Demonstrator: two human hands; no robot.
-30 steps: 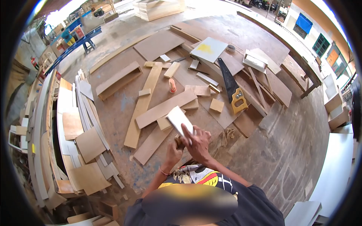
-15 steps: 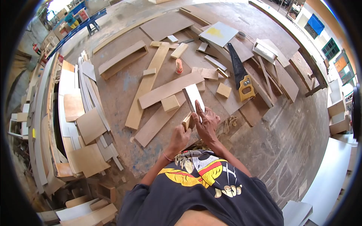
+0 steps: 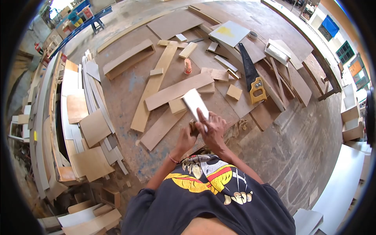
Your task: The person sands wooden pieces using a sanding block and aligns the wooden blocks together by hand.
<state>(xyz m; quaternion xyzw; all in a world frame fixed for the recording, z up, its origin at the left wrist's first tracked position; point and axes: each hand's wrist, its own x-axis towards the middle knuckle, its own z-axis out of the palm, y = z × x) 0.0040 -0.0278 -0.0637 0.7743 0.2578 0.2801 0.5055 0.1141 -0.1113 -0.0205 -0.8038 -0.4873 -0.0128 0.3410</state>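
A narrow white-faced board (image 3: 194, 102) angles out from between my hands. My right hand (image 3: 213, 131) is closed round its near end, index finger lying along the white face. Close against it, my left hand (image 3: 186, 139) is closed on a small wooden block, mostly hidden by the fingers. Just beyond the board lie a square wood block (image 3: 177, 105) and a long brown board (image 3: 176, 92). To the right are another small block (image 3: 234, 92) and a hand saw (image 3: 250, 72) with a yellow handle.
An orange-capped bottle (image 3: 188, 66) stands among scattered boards. A long wooden trough (image 3: 129, 58) lies at the back left, and a grey panel with a yellow stain (image 3: 229, 32) at the back. Stacked offcuts (image 3: 92, 127) line the left side. A person (image 3: 74, 18) is far off.
The white-faced board has swung leftward and turned its white face more toward me. The small block in my left hand is now mostly covered.
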